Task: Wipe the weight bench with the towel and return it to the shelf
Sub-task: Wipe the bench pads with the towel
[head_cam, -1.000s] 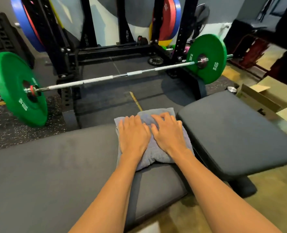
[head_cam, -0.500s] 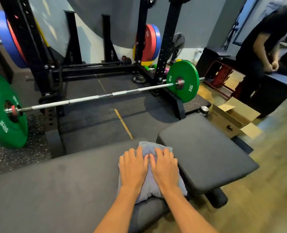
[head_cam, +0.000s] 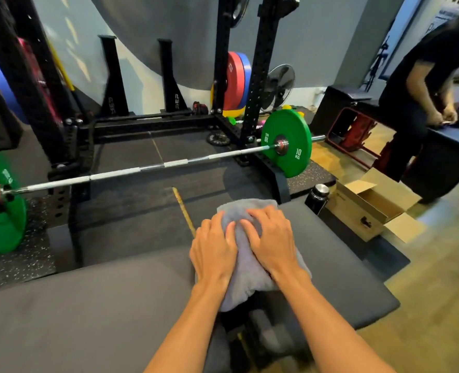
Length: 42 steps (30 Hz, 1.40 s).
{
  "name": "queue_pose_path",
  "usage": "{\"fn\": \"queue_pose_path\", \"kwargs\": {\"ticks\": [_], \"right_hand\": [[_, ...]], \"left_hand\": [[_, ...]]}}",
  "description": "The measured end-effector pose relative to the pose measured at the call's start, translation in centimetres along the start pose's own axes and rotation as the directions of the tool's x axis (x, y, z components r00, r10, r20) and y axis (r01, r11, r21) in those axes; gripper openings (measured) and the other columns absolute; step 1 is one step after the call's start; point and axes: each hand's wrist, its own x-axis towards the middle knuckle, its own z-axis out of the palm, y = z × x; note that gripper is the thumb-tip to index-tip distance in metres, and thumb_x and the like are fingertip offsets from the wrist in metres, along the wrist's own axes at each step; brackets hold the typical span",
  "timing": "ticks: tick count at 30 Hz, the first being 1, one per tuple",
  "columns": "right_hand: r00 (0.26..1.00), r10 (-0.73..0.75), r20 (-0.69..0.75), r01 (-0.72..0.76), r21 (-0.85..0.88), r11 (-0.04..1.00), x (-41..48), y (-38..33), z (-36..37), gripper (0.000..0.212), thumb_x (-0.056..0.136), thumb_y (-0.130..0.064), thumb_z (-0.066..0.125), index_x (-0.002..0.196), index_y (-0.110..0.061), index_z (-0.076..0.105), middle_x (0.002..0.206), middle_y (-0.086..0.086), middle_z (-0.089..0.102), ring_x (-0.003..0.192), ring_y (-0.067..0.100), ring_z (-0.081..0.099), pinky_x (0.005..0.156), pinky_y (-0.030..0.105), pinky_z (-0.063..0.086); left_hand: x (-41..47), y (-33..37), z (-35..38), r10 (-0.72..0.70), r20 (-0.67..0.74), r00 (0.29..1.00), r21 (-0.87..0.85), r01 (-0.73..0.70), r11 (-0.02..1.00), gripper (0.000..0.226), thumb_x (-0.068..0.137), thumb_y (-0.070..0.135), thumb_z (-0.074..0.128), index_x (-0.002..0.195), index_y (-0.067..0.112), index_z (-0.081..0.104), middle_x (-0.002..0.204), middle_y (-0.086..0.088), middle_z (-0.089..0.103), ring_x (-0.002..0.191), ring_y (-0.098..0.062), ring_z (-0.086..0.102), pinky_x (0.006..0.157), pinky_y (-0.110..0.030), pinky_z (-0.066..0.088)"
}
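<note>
A grey towel lies bunched over the gap between the long back pad and the shorter seat pad of the dark weight bench. My left hand and my right hand press flat on the towel side by side, fingers spread and slightly curled into the cloth. Most of the towel's middle is hidden under the hands. No shelf is in view.
A barbell with green 10 kg plates rests on the floor beyond the bench, in front of a black rack. A black bottle and an open cardboard box stand right of the seat pad. A person stands at far right.
Both hands have slid the towel to the right, from the end of the back pad onto the gap and the seat pad's edge. The camera has tilted up.
</note>
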Motion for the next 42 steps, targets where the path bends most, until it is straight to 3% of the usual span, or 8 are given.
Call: {"fn": "queue_pose_path", "kwargs": {"ticks": [6, 14, 20, 26, 30, 33, 37, 42], "right_hand": [[0.87, 0.215, 0.444, -0.07, -0.322, 0.944, 0.0, 8.9, 3.4, 0.044, 0.098, -0.054, 0.035, 0.139, -0.041, 0.045, 0.151, -0.009, 0.039, 0.141, 0.016, 0.027, 0.109, 0.05, 0.019], [0.962, 0.07, 0.262, 0.032, -0.363, 0.931, 0.1, 9.6, 4.4, 0.041, 0.09, -0.053, 0.033, 0.113, -0.036, 0.062, 0.118, -0.007, 0.06, 0.103, 0.023, 0.053, 0.077, 0.044, 0.036], [0.957, 0.025, 0.289, 0.067, -0.304, 0.95, 1.6, 10.1, 5.9, 0.025, 0.09, -0.045, 0.049, 0.108, -0.037, 0.064, 0.115, -0.003, 0.062, 0.104, 0.024, 0.056, 0.082, 0.049, 0.042], [0.894, -0.124, 0.43, 0.245, -0.239, 0.94, 6.6, 10.8, 8.5, 0.034, 0.097, -0.051, 0.038, 0.108, -0.033, 0.065, 0.119, -0.005, 0.058, 0.109, 0.021, 0.049, 0.086, 0.046, 0.031], [0.894, -0.148, 0.423, 0.247, -0.189, 0.95, 5.2, 12.8, 7.8, 0.038, 0.098, -0.051, 0.035, 0.117, -0.032, 0.061, 0.126, -0.004, 0.056, 0.115, 0.021, 0.046, 0.096, 0.051, 0.032], [0.909, -0.131, 0.395, 0.211, -0.166, 0.963, 5.3, 17.6, 5.1, 0.036, 0.098, -0.05, 0.038, 0.126, -0.037, 0.057, 0.134, -0.006, 0.053, 0.12, 0.019, 0.045, 0.096, 0.049, 0.029], [0.923, 0.06, 0.38, 0.024, -0.212, 0.977, 7.9, 25.7, 1.8, 0.039, 0.098, -0.053, 0.037, 0.132, -0.041, 0.052, 0.139, -0.007, 0.048, 0.124, 0.02, 0.041, 0.096, 0.048, 0.03], [0.894, 0.217, 0.393, -0.174, -0.143, 0.974, 8.7, 28.3, 0.9, 0.04, 0.1, -0.048, 0.035, 0.136, -0.036, 0.048, 0.139, 0.001, 0.045, 0.124, 0.028, 0.042, 0.096, 0.05, 0.033]], "left_hand": [[1.3, 0.0, 9.9, -0.079, 0.376, 0.923, 0.325, -0.051, 0.944, 0.054, 0.1, 0.036, 0.026, 0.152, 0.023, 0.019, 0.161, -0.006, 0.015, 0.147, -0.025, 0.014, 0.118, -0.049, 0.006], [1.1, -0.6, 11.8, -0.06, 0.224, 0.973, 0.363, -0.026, 0.932, 0.049, 0.092, 0.035, 0.024, 0.139, 0.025, 0.037, 0.14, -0.001, 0.046, 0.133, -0.022, 0.036, 0.116, -0.046, 0.014], [2.5, -0.7, 12.1, -0.016, 0.122, 0.992, 0.312, -0.023, 0.95, 0.02, 0.09, 0.028, 0.036, 0.1, 0.023, 0.053, 0.102, 0.005, 0.059, 0.102, -0.018, 0.053, 0.098, -0.04, 0.037], [5.4, -0.2, 13.0, -0.199, 0.011, 0.98, 0.347, 0.183, 0.92, 0.034, 0.097, 0.026, 0.036, 0.117, 0.011, 0.058, 0.121, -0.013, 0.06, 0.109, -0.034, 0.051, 0.09, -0.041, 0.035], [4.0, 0.9, 14.0, -0.161, -0.048, 0.986, 0.424, 0.166, 0.89, 0.04, 0.094, 0.026, 0.031, 0.111, 0.005, 0.06, 0.112, -0.018, 0.063, 0.104, -0.036, 0.054, 0.097, -0.046, 0.034], [3.0, 4.8, 17.2, -0.108, -0.012, 0.994, 0.441, 0.102, 0.892, 0.054, 0.086, 0.034, 0.017, 0.102, 0.003, 0.058, 0.108, -0.016, 0.063, 0.107, -0.034, 0.053, 0.107, -0.047, 0.029], [5.0, 10.1, 24.3, -0.029, 0.132, 0.991, 0.433, -0.031, 0.901, 0.039, 0.095, 0.031, 0.031, 0.115, 0.007, 0.053, 0.126, -0.013, 0.056, 0.123, -0.029, 0.045, 0.115, -0.04, 0.017], [6.7, 11.6, 27.3, 0.087, 0.151, 0.985, 0.368, -0.137, 0.92, 0.034, 0.092, 0.034, 0.036, 0.1, 0.008, 0.057, 0.112, -0.01, 0.062, 0.112, -0.026, 0.051, 0.112, -0.039, 0.023]]}}
